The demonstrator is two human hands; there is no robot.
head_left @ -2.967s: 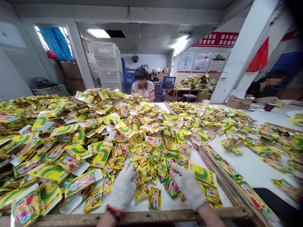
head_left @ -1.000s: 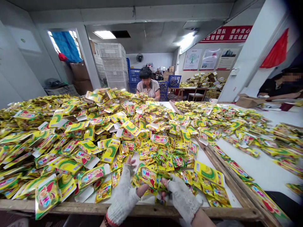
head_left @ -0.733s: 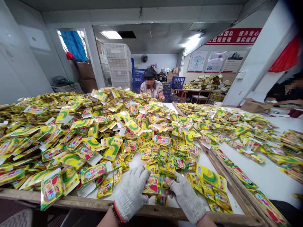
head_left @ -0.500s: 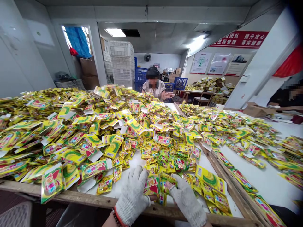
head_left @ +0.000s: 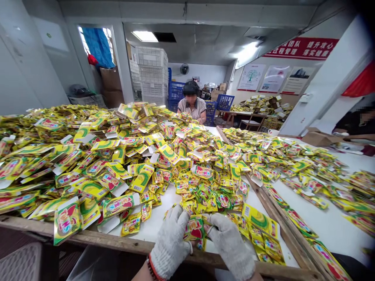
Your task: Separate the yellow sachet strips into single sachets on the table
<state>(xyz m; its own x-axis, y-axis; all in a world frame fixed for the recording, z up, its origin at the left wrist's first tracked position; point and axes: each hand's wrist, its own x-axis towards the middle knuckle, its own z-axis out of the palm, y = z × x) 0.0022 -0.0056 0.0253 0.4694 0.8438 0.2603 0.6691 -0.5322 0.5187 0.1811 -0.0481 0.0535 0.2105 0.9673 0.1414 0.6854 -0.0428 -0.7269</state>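
Both of my hands wear white knitted gloves and work near the table's front edge. My left hand [head_left: 172, 242] is closed on the left side of a yellow-green printed packet [head_left: 194, 228] with a red patch. My right hand [head_left: 230, 244] pinches at the packet's right edge, its fingertips bent inward. Whether anything else is between those fingers is hidden. Just beyond them lies a heap of small shiny sachets [head_left: 205, 197]. Flat yellow cartons [head_left: 142, 178], many with open white flaps, are piled to the left.
A wooden rail [head_left: 281, 218] divides the white table [head_left: 336, 210] on the right, with more packets past it. Another wooden edge [head_left: 117, 242] runs along the front. A person [head_left: 191, 104] in a striped top sits across the heap. White crates [head_left: 151, 74] stand behind.
My right hand has shifted left, and its fingers have closed in against the packet's edge. My left hand still grips the packet. The person opposite has lowered a raised hand.
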